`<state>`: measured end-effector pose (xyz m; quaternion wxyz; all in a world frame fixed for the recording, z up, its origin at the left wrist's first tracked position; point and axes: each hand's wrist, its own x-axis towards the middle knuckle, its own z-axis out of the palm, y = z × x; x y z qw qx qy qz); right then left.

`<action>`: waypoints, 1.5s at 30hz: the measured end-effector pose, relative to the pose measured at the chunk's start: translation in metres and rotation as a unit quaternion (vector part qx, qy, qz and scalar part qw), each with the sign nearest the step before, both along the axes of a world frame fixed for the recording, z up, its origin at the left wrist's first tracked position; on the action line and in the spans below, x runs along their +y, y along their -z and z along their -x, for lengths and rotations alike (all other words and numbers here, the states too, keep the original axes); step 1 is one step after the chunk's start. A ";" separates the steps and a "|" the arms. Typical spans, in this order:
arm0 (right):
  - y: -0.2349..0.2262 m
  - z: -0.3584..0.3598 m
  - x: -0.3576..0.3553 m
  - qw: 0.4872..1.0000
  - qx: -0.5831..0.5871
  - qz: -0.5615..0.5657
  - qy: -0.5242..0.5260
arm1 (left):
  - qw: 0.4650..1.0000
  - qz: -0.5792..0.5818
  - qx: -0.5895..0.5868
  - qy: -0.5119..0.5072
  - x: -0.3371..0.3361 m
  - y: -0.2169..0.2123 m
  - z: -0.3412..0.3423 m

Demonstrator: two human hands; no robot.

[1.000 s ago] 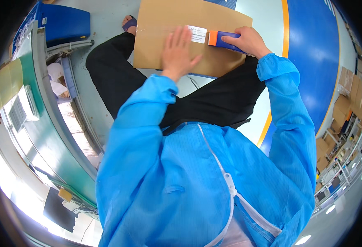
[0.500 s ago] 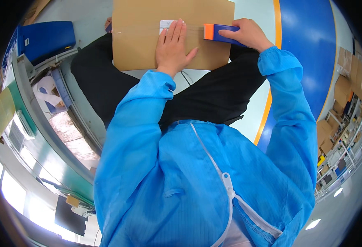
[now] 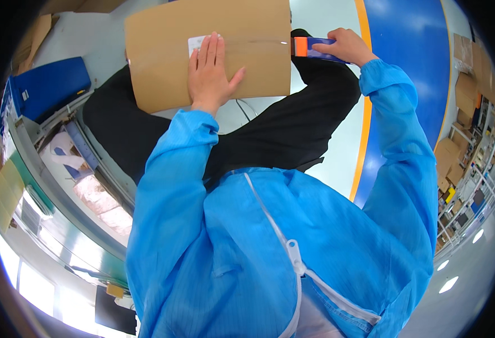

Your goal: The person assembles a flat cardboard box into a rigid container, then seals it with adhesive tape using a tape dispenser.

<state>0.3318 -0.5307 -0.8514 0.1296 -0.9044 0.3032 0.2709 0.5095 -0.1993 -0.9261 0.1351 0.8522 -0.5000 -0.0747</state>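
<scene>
A brown cardboard box [image 3: 163, 79] lies in front of my knees, with a strip of clear tape [image 3: 259, 41] along the middle of its top. My left hand [image 3: 211, 76] rests flat on the box, fingers spread, over part of a white label [image 3: 196, 43]. Just past the box's right edge, my right hand [image 3: 350, 46] grips a blue and orange tape dispenser [image 3: 318, 49]. The tape strip runs toward the dispenser's orange head. My right fingertips are partly hidden behind the dispenser.
At the left stand a blue bin [image 3: 53, 84] and a long bench [image 3: 61, 225] with a green edge. A yellow-orange floor line [image 3: 364, 129] borders the blue floor [image 3: 408, 73] on the right. Cardboard cartons and shelves [image 3: 467, 197] stand along the far right.
The tape dispenser in my right hand has moved right, from the box top to beyond its right edge. The box and my left hand appear farther left in view.
</scene>
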 end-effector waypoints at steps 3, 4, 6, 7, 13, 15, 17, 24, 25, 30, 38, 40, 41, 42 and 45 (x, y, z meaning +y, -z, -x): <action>0.013 0.010 -0.001 0.999 -0.046 0.014 0.000 | 1.000 -0.002 -0.007 0.007 -0.001 -0.004 0.010; 0.011 0.004 0.004 1.000 -0.026 -0.007 -0.007 | 0.999 -0.020 -0.024 -0.006 -0.002 -0.007 0.014; 0.011 -0.002 0.010 1.000 0.002 -0.020 -0.011 | 0.998 -0.032 -0.043 -0.012 -0.016 -0.014 0.024; 0.008 -0.005 0.012 1.000 0.000 -0.019 -0.007 | 0.997 -0.050 -0.020 0.049 -0.029 -0.021 0.036; 0.005 0.007 0.016 0.999 -0.024 0.015 -0.017 | 0.974 -0.084 -0.022 0.208 -0.093 -0.028 0.093; -0.003 0.013 0.010 1.000 -0.014 0.014 -0.005 | 0.975 -0.102 -0.028 0.194 -0.096 -0.024 0.099; -0.011 0.021 0.011 1.000 -0.012 0.013 0.003 | 0.975 -0.118 -0.061 0.176 -0.095 -0.021 0.103; -0.010 0.029 0.023 0.997 0.042 0.041 0.047 | 0.972 -0.117 -0.054 0.197 -0.091 -0.018 0.103; -0.010 0.028 0.025 0.997 0.042 0.038 0.048 | 0.972 -0.112 -0.059 0.196 -0.091 -0.019 0.104; -0.017 0.023 0.029 0.997 0.042 0.058 0.043 | 0.972 -0.098 -0.061 0.203 -0.089 -0.018 0.102; -0.007 -0.001 0.055 0.996 0.032 0.062 0.054 | 0.958 -0.133 -0.129 0.219 -0.098 -0.022 0.104; -0.006 -0.006 0.058 0.994 0.041 0.086 0.055 | 0.954 -0.146 -0.146 0.219 -0.100 -0.021 0.104; -0.006 -0.007 0.061 0.994 0.040 0.088 0.056 | 0.949 -0.161 -0.161 0.218 -0.102 -0.021 0.103; -0.007 -0.007 0.066 0.994 0.028 0.083 0.068 | 0.949 -0.159 -0.162 0.218 -0.102 -0.021 0.102; 0.010 0.007 0.088 0.993 -0.035 0.102 0.054 | 0.945 -0.168 -0.173 0.222 -0.108 -0.027 0.102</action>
